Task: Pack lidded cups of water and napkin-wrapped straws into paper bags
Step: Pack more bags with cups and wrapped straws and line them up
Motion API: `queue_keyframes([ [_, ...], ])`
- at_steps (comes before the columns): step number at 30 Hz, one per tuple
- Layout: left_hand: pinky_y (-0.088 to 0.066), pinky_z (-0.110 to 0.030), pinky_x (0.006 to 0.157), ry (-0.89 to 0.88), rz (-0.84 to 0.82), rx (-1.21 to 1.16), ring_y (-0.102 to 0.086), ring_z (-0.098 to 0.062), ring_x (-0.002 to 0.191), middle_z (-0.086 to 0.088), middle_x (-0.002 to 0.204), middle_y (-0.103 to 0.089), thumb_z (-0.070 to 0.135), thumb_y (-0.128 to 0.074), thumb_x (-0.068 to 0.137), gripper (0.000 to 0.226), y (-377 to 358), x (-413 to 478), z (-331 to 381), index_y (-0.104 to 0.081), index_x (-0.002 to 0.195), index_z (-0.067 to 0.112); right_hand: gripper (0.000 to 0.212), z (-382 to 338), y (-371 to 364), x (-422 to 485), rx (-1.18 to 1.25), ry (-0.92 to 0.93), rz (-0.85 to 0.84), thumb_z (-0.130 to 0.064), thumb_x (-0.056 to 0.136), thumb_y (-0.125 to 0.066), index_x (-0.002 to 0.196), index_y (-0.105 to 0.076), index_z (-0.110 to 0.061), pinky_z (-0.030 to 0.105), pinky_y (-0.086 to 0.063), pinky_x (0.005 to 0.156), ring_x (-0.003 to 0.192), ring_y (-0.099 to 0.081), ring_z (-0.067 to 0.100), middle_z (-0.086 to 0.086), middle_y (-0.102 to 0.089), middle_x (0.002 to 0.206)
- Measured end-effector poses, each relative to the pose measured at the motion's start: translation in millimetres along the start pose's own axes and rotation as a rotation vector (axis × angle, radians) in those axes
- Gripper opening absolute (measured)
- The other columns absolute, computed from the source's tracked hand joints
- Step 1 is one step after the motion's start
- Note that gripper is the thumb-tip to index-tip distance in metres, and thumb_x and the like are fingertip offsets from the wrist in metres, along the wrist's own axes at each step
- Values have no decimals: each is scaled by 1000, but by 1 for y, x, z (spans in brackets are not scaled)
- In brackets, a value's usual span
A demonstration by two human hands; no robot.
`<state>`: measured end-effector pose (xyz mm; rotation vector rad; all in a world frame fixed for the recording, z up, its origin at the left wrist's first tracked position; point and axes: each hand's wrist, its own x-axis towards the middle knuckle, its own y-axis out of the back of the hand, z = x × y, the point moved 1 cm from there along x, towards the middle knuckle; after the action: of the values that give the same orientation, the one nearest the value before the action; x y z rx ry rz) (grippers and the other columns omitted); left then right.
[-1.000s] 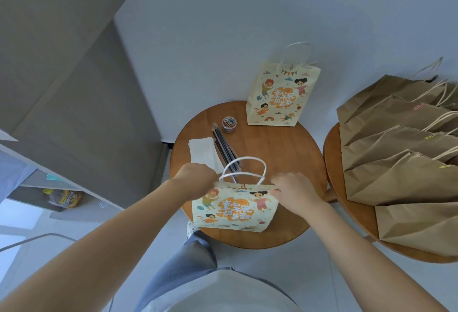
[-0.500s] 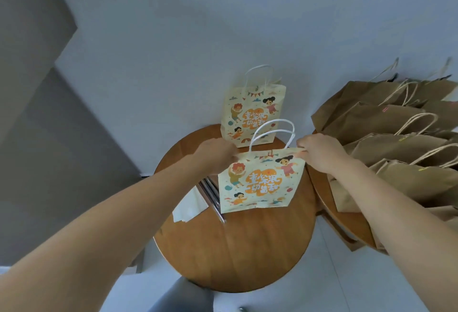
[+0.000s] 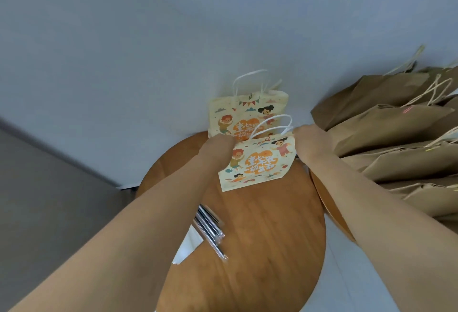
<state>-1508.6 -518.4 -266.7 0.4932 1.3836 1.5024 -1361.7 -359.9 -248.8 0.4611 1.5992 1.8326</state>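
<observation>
Left hand (image 3: pixel 219 143) and right hand (image 3: pixel 308 142) each grip bag (image 3: pixel 257 163) by its top corners; keep it level, land base on table (image 3: pixel 267 237) below fingers, clear of rear bag (image 3: pixel 247 113).

Round wooden table (image 3: pixel 260 249) against a pale wall (image 3: pixel 124 39).

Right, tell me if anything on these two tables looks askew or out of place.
The held bag, gripped at its top corners by the left hand and right hand, is tilted, unlike the upright bag by the wall. The brown bags to the right lie slumped in an overlapping heap.
</observation>
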Motion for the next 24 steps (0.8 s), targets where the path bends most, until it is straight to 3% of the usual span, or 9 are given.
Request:
queue_keyframes([
  [4, -47, -32, 69, 1, 31, -2, -62, -27, 92, -12, 106, -64, -2, -42, 92, 28, -3, 7, -3, -60, 111, 9, 26, -1, -3, 5, -54, -35, -24, -7, 95, -41, 111, -62, -10, 30, -43, 72, 104, -58, 25, 8, -63, 109],
  [7, -47, -31, 70, 18, 26, 27, -62, -27, 94, -12, 108, -63, 0, -42, 94, 26, -1, 5, -1, -57, 113, 10, 25, -6, 1, 2, -40, -31, -32, -7, 95, -42, 115, -58, -8, 33, -43, 83, 109, -53, 26, 10, -60, 115],
  [12, -47, -31, 76, 87, 51, 62, -59, -26, 103, -11, 117, -58, 0, -44, 93, 36, 13, -15, 10, -48, 127, 10, 53, -9, 3, -17, 71, -2, 0, -19, 99, -43, 145, -22, -3, 35, -31, 104, 134, -30, 27, 11, -33, 146],
  [17, -44, -29, 74, 157, 114, 110, -57, -22, 105, -4, 115, -56, 12, -47, 96, 25, 36, -54, 21, -48, 120, 12, 55, -6, 31, -46, 121, 122, 29, -23, 100, -40, 147, -19, -2, 34, -20, 113, 139, -24, 26, 12, -28, 151],
  [24, -34, -35, 103, 219, 275, 176, -39, -25, 129, -8, 141, -42, 32, -35, 101, 46, 95, -147, 38, -33, 142, 9, 55, -40, 101, -100, 169, 359, 149, -31, 102, -29, 148, -18, -3, 29, -9, 116, 144, -16, 21, 11, -20, 156],
])
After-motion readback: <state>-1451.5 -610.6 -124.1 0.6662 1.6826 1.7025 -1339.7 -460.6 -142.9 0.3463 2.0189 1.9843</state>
